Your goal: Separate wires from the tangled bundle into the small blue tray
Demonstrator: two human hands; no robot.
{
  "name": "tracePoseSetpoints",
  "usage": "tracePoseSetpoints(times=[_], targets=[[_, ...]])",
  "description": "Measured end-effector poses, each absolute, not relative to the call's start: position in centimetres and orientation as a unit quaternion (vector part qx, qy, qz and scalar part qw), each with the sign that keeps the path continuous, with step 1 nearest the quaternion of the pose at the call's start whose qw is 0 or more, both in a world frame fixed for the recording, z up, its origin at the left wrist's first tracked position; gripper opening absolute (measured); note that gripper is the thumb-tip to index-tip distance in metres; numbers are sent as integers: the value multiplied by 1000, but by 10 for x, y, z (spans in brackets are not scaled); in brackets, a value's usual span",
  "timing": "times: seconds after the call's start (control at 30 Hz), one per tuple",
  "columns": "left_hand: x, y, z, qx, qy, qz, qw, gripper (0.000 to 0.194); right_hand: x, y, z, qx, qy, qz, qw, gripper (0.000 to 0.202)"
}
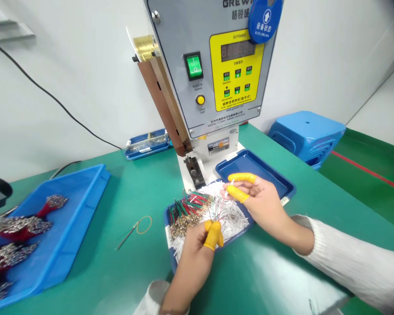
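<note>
One dark-blue plastic tray (pixel 173 261) holds slender white tubes (pixel 235 218) and red-and-green wires (pixel 191 204). Left hand (pixel 195 249) pinches thin wires (pixel 217 213); right hand (pixel 265 202) pinches a short white tube (pixel 229 187).

slim white tube (pixel 232 183) | held, tilted | thin wires (pixel 217 214) | held bunched, ends splayed, near tube

Blue stool (pixel 307 124) off to my right, past the surface (pixel 134 183); red line (pixel 374 169) on green floor (pixel 364 146); black cable (pixel 65 112) down the wall (pixel 85 57), my left; yellow loop (pixel 151 222) by slim metal tool (pixel 126 237); small blue tray (pixel 146 153) near wall.
</note>
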State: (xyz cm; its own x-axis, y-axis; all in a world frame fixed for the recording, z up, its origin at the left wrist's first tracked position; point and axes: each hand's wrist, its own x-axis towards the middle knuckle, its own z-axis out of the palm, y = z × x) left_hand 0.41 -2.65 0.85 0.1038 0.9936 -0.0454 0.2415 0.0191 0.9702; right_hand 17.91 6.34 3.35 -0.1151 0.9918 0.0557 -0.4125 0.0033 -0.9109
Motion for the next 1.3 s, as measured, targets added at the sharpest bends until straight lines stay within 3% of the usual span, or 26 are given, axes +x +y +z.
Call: tracePoseSetpoints(times=[0.57,1.3], targets=[[5,-26,9,577,541,396,467,41,178,62,36,-352,-417,647,532,40],[5,-27,10,583,539,394,464,38,180,64,30,-330,-403,648,556,30]])
